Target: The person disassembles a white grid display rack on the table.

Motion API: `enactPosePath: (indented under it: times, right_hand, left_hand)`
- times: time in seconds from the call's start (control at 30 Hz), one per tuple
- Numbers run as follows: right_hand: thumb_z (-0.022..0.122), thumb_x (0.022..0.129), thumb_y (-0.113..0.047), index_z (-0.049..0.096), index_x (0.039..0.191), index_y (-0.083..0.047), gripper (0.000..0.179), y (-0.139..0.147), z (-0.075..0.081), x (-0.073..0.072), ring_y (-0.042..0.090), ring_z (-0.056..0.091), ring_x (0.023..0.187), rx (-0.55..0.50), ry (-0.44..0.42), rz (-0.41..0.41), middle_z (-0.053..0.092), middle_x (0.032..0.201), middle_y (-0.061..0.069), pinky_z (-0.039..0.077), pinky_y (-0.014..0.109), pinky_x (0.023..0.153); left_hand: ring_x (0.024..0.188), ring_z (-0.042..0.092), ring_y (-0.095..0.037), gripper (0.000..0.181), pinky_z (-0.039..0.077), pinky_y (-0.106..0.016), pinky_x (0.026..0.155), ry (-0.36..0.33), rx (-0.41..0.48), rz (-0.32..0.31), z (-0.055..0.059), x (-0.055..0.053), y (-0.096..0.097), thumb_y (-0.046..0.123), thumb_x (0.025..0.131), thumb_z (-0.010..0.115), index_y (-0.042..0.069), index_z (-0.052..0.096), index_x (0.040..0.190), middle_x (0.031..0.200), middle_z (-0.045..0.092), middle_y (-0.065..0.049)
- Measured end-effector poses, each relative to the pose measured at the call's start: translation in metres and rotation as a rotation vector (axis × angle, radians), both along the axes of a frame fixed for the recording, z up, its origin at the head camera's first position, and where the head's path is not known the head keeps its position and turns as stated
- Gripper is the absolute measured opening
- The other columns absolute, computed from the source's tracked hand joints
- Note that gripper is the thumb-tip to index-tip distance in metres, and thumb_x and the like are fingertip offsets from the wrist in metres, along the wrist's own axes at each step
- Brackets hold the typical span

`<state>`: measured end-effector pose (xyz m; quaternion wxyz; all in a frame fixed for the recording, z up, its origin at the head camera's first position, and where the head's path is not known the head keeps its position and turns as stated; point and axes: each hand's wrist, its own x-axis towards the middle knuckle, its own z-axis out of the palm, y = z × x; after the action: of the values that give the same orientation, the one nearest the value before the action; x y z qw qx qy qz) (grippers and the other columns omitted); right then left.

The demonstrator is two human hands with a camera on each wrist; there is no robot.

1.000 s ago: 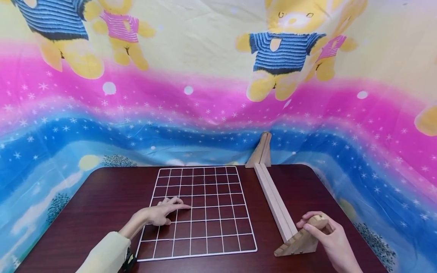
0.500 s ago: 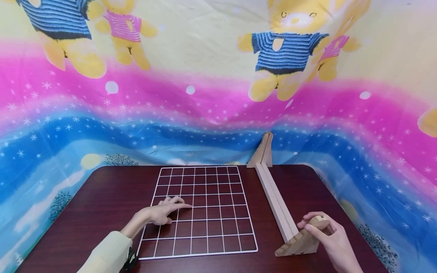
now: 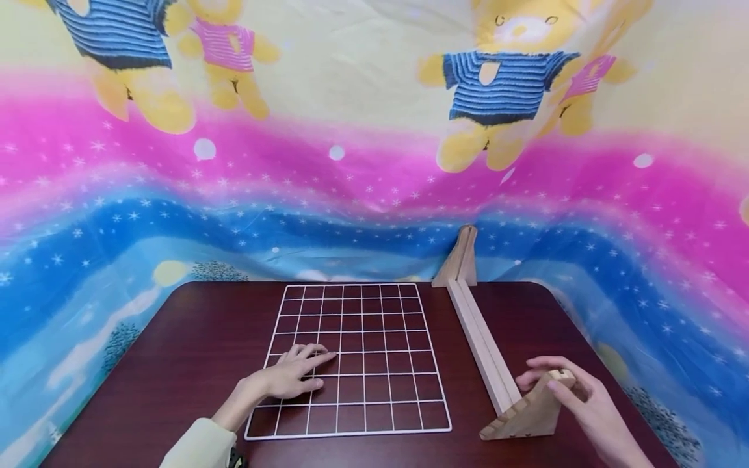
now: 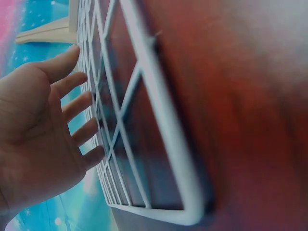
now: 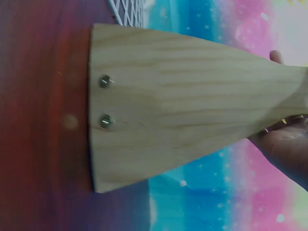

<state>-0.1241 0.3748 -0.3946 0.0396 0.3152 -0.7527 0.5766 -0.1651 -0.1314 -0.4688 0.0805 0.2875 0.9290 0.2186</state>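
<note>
A white wire grid panel (image 3: 351, 434) lies flat on the table. My left hand (image 3: 287, 377) is over its left half, fingers extended and a little spread, holding nothing. In the left wrist view the fingertips of that hand (image 4: 41, 120) are right at the grid wires (image 4: 166, 134). To the right lies a wooden rack, with a long grooved bar (image 3: 482, 344) joining two tapered end pieces. My right hand (image 3: 597, 403) curls loosely round the narrow top of the near end piece (image 3: 529, 413), thumb on the near side. Two screw heads (image 5: 106, 121) show on that piece.
The far end piece (image 3: 462, 260) stands upright at the table's back edge. A strip of dark red tabletop (image 3: 459, 390) shows between the grid and the bar. A printed bear curtain (image 3: 363, 182) hangs behind and along the sides of the table (image 3: 205, 325).
My right hand's fingers have loosened and lifted slightly at the end piece's top. The left hand's fingers have spread. The head view has turned slightly left, shifting everything right in the frame.
</note>
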Motion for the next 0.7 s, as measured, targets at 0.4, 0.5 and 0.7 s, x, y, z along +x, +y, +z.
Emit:
enactPosePath:
  times: [0.4,0.5,0.7]
  right_hand:
    - [0.022,0.105,0.001,0.056,0.127,0.001,0.041,0.002,0.045,-0.013,0.021,0.064,0.103,0.244,-0.044,0.071,0.067,0.111,0.018,0.043,0.019,0.087]
    - [0.026,0.105,-0.001,0.057,0.129,-0.001,0.039,-0.001,0.057,-0.017,0.016,0.065,0.102,0.323,-0.018,0.037,0.068,0.114,0.013,0.046,0.020,0.085]
    - [0.047,0.102,-0.013,0.062,0.129,-0.017,0.031,-0.019,0.070,-0.011,0.013,0.062,0.107,0.673,0.236,-0.208,0.066,0.120,0.002,0.050,0.030,0.083]
  left_hand:
    - [0.137,0.024,-0.046,0.052,0.016,-0.067,0.104,-0.086,0.067,0.074,0.007,0.012,0.005,0.033,0.104,0.041,0.003,0.038,0.146,0.149,0.034,-0.021]
    - [0.139,0.019,-0.048,0.050,0.012,-0.067,0.105,-0.089,0.108,0.083,0.006,0.015,0.004,0.030,0.105,0.039,0.002,0.039,0.146,0.151,0.031,-0.023]
    - [0.140,0.015,-0.048,0.049,0.009,-0.068,0.104,-0.016,0.140,0.172,0.001,0.024,0.005,0.028,0.104,0.040,0.005,0.038,0.147,0.154,0.025,-0.021]
